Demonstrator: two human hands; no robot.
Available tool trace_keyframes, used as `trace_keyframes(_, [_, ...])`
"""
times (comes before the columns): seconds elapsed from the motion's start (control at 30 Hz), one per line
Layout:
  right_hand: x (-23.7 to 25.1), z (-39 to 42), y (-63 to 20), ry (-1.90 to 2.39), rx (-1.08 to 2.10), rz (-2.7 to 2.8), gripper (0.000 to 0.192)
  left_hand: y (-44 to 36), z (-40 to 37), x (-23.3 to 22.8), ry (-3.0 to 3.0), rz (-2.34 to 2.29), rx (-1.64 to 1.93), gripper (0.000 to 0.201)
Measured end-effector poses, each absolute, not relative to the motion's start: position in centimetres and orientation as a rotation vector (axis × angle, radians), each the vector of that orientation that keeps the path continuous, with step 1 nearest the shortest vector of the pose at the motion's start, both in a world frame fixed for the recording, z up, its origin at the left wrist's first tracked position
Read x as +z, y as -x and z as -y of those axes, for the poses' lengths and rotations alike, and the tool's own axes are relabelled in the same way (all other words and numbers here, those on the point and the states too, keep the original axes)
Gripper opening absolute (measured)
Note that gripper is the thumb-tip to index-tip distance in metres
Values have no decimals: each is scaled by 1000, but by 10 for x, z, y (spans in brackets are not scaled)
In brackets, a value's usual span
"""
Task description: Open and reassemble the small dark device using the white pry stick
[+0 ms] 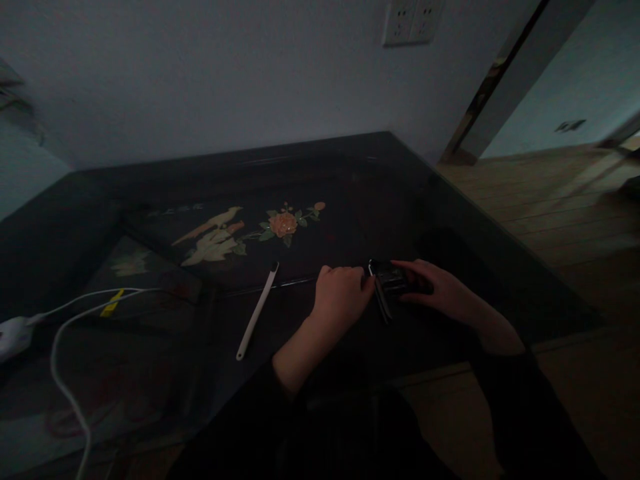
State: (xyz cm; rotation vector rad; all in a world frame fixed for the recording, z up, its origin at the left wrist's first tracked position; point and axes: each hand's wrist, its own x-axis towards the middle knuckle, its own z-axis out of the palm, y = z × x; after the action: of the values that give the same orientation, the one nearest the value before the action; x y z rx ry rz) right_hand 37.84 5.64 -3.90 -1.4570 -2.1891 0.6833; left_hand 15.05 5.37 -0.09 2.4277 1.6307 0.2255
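Note:
My right hand (434,285) curls its fingers and thumb around a small glossy black object (393,279) whose kind is too dark to make out. Close beside it, a narrow strip with a shiny edge (382,301) slants down toward me; whether the two are joined is unclear. My left hand (341,293) is closed, its thumb side against the strip's upper part. What its fingers grip, if anything, is hidden. A slim white handle with a dark tip (257,312) lies on the table, left of my left hand.
The dark table (400,180) carries a picture of birds and a pink flower (283,225) and stands against a pale wall. White cables (65,387) with a yellow tag (112,303) run from a white plug block (15,337) at the left. A wall socket (411,21) sits above.

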Motion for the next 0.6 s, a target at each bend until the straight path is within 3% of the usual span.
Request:
trace_keyframes(0.23, [-35, -51, -377, 1603, 504, 1807, 35, -53, -43, 21, -2213, -2040, 63, 29])
trace_keyframes(0.4, [-29, -49, -374, 1645, 369, 1735, 34, 7, -23, 16, -1949, -2175, -228, 34])
trace_keyframes(0.6, [-24, -29, -348, 1610, 306, 1857, 31, 14, -12, 8, -1917, -2053, -218, 34])
